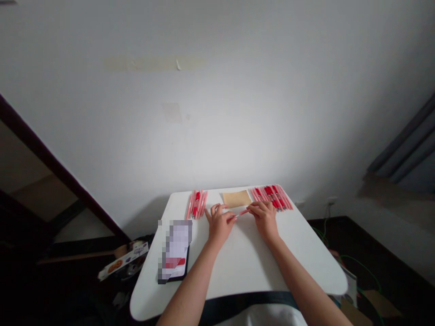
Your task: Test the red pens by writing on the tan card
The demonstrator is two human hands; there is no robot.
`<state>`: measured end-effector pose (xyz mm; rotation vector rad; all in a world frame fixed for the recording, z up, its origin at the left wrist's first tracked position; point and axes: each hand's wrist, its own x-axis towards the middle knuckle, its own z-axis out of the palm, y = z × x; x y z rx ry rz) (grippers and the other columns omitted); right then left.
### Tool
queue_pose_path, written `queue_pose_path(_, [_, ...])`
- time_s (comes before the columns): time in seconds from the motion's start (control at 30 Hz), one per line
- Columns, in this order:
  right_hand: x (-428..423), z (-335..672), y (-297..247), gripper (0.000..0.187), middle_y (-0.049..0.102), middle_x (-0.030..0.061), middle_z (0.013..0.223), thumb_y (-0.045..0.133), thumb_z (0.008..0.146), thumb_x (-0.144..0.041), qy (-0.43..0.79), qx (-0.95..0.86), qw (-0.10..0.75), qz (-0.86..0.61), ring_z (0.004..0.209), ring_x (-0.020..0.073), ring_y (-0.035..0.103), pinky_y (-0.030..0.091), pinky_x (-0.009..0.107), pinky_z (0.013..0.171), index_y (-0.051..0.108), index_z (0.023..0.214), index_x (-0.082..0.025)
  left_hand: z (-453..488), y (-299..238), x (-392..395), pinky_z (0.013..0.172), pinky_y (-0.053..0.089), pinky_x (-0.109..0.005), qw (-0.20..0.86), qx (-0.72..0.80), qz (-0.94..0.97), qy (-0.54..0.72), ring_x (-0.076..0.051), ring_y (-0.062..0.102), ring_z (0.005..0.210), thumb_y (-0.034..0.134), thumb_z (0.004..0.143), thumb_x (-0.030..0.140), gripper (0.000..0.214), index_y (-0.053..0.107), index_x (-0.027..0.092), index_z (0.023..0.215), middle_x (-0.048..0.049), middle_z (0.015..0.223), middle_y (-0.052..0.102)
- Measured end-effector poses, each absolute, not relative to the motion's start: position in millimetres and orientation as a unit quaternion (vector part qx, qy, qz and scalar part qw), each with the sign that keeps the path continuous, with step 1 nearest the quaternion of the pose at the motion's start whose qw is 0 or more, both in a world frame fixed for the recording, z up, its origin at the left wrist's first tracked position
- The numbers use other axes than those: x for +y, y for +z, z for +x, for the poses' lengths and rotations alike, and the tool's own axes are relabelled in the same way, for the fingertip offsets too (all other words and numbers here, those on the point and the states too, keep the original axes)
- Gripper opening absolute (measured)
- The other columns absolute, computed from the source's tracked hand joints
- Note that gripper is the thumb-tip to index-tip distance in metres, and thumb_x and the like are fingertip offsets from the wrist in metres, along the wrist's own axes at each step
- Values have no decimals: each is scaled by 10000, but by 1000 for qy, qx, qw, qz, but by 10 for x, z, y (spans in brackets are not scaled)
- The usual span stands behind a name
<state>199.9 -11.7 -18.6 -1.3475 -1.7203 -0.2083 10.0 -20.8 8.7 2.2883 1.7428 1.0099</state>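
My left hand and my right hand meet over the far middle of a white table. Both pinch the same thin pink pen, one at each end, fingers curled. A small bunch of pink and red pens lies to the left of my left hand. A larger row of the same pens lies just beyond my right hand. A tan paper rectangle rests between the two groups.
A dark phone or tablet, its screen blurred out, lies at the table's left edge. A white wall rises right behind the table. Boxes and clutter sit on the dark floor at left, green cables at right.
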Motion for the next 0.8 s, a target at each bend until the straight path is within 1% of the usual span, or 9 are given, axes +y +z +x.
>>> queue_pose_path(0.1, [-126, 2002, -176, 174, 705, 11, 981, 571, 897, -261, -86, -691, 453, -557, 969, 224, 469, 282, 380, 859, 736, 917, -312, 98, 89, -205, 1083, 186, -572, 42, 570, 744, 345, -263, 429, 1199, 678, 764, 333, 60, 730, 314, 787, -13, 1124, 643])
queue_pose_path(0.2, [-134, 2002, -160, 196, 707, 19, 973, 547, 909, -268, -84, -670, 458, -578, 962, 227, 468, 275, 383, 849, 740, 891, -301, 98, 104, -209, 1077, 198, -547, 27, 575, 738, 353, -253, 445, 1171, 650, 773, 298, 69, 714, 285, 752, -17, 1096, 650])
queue_pose_path(0.43, [-127, 2008, -161, 237, 707, 25, 974, 510, 926, -314, -65, -663, 459, -587, 952, 227, 467, 264, 383, 844, 742, 879, -298, 104, 124, -224, 1075, 198, -517, 13, 580, 739, 342, -242, 452, 1159, 647, 749, 269, 42, 685, 288, 752, 13, 1091, 652])
queue_pose_path(0.6, [-116, 2040, -173, 291, 709, 28, 994, 459, 945, -348, -63, -635, 460, -617, 970, 238, 463, 239, 402, 866, 740, 890, -293, 100, 112, -213, 1040, 256, -487, 1, 602, 724, 337, -241, 462, 1152, 612, 763, 253, 66, 673, 277, 776, 6, 1101, 650])
queue_pose_path(0.7, [-113, 2056, -177, 307, 712, 37, 995, 446, 947, -356, -70, -615, 461, -636, 970, 245, 460, 226, 413, 880, 742, 907, -286, 94, 107, -204, 1036, 263, -493, -12, 616, 710, 342, -244, 465, 1143, 605, 759, 244, 67, 668, 264, 771, -4, 1119, 639])
queue_pose_path(0.8, [-116, 2066, -176, 335, 712, 46, 988, 424, 952, -370, -69, -599, 463, -650, 958, 249, 453, 222, 409, 872, 743, 912, -276, 80, 99, -195, 1057, 233, -529, -35, 641, 683, 348, -254, 462, 1145, 593, 758, 231, 67, 659, 245, 762, -22, 1129, 627])
